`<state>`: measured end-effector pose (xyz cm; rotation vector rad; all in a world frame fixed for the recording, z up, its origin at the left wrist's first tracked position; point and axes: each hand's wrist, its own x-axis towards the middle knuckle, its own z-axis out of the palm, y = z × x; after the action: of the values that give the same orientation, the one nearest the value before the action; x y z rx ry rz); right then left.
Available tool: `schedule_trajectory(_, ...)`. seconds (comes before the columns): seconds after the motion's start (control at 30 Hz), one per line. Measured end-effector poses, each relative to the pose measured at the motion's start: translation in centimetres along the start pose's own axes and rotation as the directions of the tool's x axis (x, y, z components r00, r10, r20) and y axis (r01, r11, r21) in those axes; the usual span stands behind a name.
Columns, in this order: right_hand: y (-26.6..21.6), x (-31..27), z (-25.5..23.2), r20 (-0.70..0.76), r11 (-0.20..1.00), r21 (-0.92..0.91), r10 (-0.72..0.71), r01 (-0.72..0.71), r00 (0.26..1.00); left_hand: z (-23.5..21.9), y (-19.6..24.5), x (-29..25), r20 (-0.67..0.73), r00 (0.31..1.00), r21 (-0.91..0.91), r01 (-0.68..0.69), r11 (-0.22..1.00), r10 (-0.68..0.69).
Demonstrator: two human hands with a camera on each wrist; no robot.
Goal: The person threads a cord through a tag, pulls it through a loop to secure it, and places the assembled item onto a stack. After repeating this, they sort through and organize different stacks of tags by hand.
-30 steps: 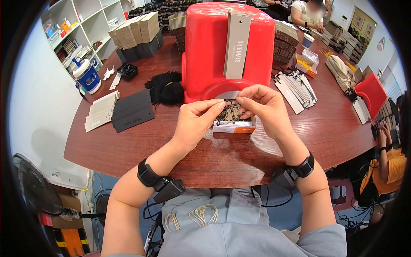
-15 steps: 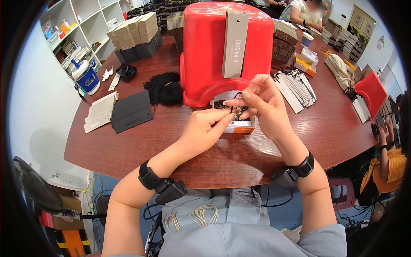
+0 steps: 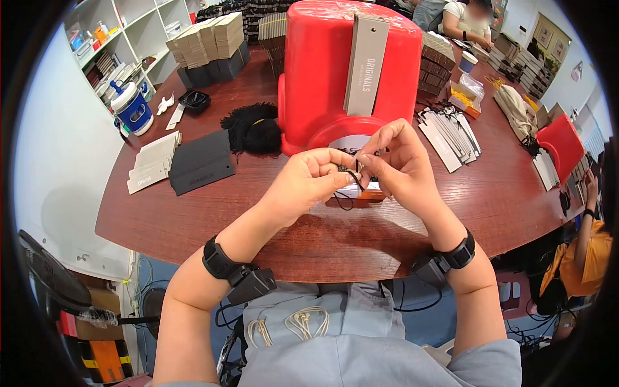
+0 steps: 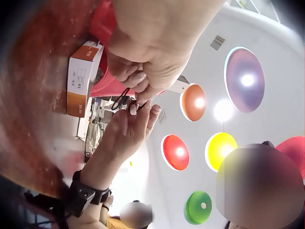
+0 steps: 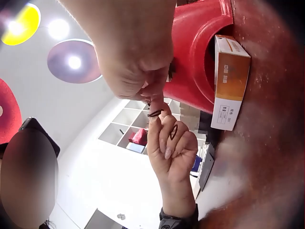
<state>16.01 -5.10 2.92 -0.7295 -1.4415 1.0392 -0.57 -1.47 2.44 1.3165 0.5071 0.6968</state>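
A thin black cord (image 3: 360,184) runs between both hands, with a small loop hanging below the fingers. My left hand (image 3: 303,184) pinches it between thumb and forefinger. Right beside those fingertips, my right hand (image 3: 407,166) pinches the same cord, thumb against forefinger. Just behind the hands, a small orange-and-white box (image 5: 231,71) stands on the table; in the head view the hands mostly cover it and the dark cords inside. A red plastic stool (image 3: 309,71) rises behind the box, and a stack of grey ORIGINALS tags (image 3: 366,71) leans on it.
On the left lie dark tags (image 3: 201,164), light tags (image 3: 153,161) and a bundle of black cords (image 3: 263,137). Fanned corded tags (image 3: 450,138) are on the right. A blue-and-white jug (image 3: 132,109) stands at the left edge. Other people sit around the table.
Both hands were over the box and its cords a second ago. They have come slightly apart, then together again in front of it, with a loop of black cord now dangling beneath.
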Motion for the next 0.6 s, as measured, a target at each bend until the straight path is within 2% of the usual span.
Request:
schedule_trajectory(0.03,0.3,0.0,-0.1,0.028,0.998,0.050,-0.040,0.039,0.999,0.0,0.0,0.0,0.030,0.997,-0.064,0.072,0.995,-0.070)
schedule_trajectory(0.17,0.3,0.1,-0.2,0.057,0.993,0.118,-0.030,0.023,0.998,-0.2,-0.3,0.0,0.086,0.993,-0.131,0.094,0.987,-0.083)
schedule_trajectory(0.23,-0.2,0.1,-0.2,0.083,0.983,0.178,0.034,-0.048,0.996,-0.3,-0.4,-0.1,0.138,0.989,-0.148,0.073,0.986,-0.053)
schedule_trajectory(0.37,-0.3,0.1,-0.2,0.104,0.960,0.260,0.081,-0.105,0.991,-0.5,-0.4,0.0,0.117,0.989,-0.093,0.096,0.991,-0.085)
schedule_trajectory(0.47,-0.4,0.2,-0.3,0.099,0.962,0.248,0.093,-0.115,0.991,-0.6,-0.4,0.0,0.105,0.989,-0.120,0.113,0.986,-0.100)
schedule_trajectory(0.53,-0.7,0.2,-0.5,0.079,0.952,0.266,0.136,-0.152,0.988,-0.6,-0.2,-0.1,0.087,0.991,-0.212,0.118,0.970,-0.102)
schedule_trajectory(0.6,-0.6,0.3,-0.7,0.065,0.953,0.264,0.136,-0.148,0.989,-0.6,-0.3,-0.1,0.051,0.992,-0.200,0.124,0.972,-0.116)
